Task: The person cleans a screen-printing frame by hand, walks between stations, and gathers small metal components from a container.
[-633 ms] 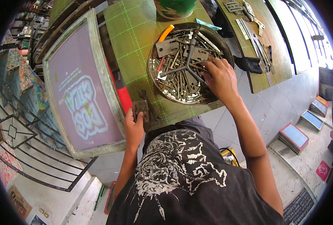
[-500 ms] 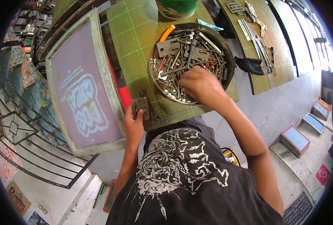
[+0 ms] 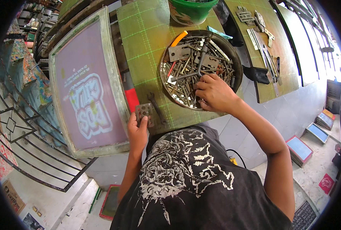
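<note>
My left hand (image 3: 138, 132) grips a flat metal bracket with holes (image 3: 143, 111) at the near left of the green gridded board (image 3: 140, 53); a wrench (image 3: 157, 108) lies just right of it. My right hand (image 3: 212, 92) is curled down among the bolts and screws in a round metal pan (image 3: 163, 61); what its fingertips hold is hidden. The pan also has slotted plates (image 3: 178, 53), a bent bar (image 3: 202, 57) and an orange tube (image 3: 180, 38) at its rim.
A framed screen (image 3: 87, 65) is at the left. Behind the pan stand a green bucket (image 3: 189, 13) and a blue item (image 3: 220, 33). A right-hand board (image 3: 289, 65) carries brackets, rulers and a black cloth (image 3: 256, 74). A black railing (image 3: 36, 161) is at lower left.
My right hand first swept left and down in the pan, and now sits a little higher with fingers in the bolts. My left hand still holds the bracket; the view has shifted slightly.
</note>
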### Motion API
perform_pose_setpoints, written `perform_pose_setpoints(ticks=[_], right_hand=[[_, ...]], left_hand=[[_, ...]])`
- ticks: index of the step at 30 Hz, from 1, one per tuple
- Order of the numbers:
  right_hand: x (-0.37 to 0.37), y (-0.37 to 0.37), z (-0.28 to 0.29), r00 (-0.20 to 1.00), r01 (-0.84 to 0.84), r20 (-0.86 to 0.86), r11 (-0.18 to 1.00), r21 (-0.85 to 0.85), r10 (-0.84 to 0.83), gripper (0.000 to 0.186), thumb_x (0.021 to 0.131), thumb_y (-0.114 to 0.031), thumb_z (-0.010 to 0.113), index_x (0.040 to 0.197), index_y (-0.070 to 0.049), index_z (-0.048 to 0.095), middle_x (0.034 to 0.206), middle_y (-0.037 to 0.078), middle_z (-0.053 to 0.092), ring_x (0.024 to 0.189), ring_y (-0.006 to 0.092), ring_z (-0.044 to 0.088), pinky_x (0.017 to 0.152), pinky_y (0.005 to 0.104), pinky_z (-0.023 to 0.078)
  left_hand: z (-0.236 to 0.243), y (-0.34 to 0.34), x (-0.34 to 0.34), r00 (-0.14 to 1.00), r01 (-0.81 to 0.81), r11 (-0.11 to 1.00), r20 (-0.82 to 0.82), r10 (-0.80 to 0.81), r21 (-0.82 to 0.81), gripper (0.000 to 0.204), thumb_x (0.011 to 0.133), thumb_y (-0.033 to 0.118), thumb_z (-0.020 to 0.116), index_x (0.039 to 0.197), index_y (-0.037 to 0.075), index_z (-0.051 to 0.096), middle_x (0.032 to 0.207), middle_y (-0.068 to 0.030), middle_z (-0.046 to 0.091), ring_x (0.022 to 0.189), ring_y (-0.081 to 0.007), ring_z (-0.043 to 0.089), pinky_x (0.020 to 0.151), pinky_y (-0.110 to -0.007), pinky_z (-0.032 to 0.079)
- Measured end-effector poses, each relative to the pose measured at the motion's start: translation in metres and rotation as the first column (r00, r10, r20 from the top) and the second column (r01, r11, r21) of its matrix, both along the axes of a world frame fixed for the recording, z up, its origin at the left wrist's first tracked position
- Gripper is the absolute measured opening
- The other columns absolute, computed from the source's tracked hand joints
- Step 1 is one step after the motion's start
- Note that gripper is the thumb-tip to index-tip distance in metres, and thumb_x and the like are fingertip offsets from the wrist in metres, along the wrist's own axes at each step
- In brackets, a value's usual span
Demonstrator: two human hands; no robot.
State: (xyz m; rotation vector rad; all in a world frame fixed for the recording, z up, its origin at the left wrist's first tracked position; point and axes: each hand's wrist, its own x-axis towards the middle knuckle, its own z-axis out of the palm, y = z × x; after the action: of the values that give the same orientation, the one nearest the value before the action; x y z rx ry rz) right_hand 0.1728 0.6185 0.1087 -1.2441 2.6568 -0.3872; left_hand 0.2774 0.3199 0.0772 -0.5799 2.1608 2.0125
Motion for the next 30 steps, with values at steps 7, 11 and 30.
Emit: perform_pose_setpoints(ticks=[7,11,30], right_hand=[[-0.015,-0.046,-0.017,0.999,-0.030,-0.014,0.988,-0.155,0.029,0.020,0.079,-0.024,0.062,0.089,-0.008,0.067,0.104,0.005,0.060,0.097,0.0224,0.054,0.087,0.0363,0.044],[-0.017,-0.055,-0.025,0.992,-0.097,-0.083,0.995,-0.031,0.094,0.020,0.083,-0.020,0.055,0.095,-0.011,0.069,0.109,0.002,0.059,0.098,0.0186,0.055,0.086,0.0341,0.045],[-0.020,-0.047,-0.033,0.972,0.202,-0.079,0.961,-0.189,-0.220,0.027,0.073,-0.019,0.071,0.094,-0.008,0.058,0.097,0.009,0.054,0.094,0.0268,0.055,0.080,0.0392,0.044]], left_hand=[[0.010,-0.009,0.004,0.999,0.039,0.999,0.027,-0.039,0.003,0.014,0.095,0.002,0.052,0.108,-0.001,0.056,0.094,-0.0047,0.064,0.083,-0.0093,0.061,0.076,-0.025,0.050],[0.008,-0.012,0.006,0.997,0.066,0.998,0.041,-0.066,-0.005,0.015,0.094,0.002,0.053,0.109,-0.001,0.056,0.095,-0.0052,0.065,0.084,-0.0095,0.061,0.076,-0.025,0.050],[0.011,-0.002,0.006,0.997,0.046,0.999,0.061,-0.047,0.020,0.011,0.094,0.003,0.054,0.103,-0.002,0.056,0.093,-0.0060,0.066,0.083,-0.0091,0.061,0.076,-0.025,0.049]])
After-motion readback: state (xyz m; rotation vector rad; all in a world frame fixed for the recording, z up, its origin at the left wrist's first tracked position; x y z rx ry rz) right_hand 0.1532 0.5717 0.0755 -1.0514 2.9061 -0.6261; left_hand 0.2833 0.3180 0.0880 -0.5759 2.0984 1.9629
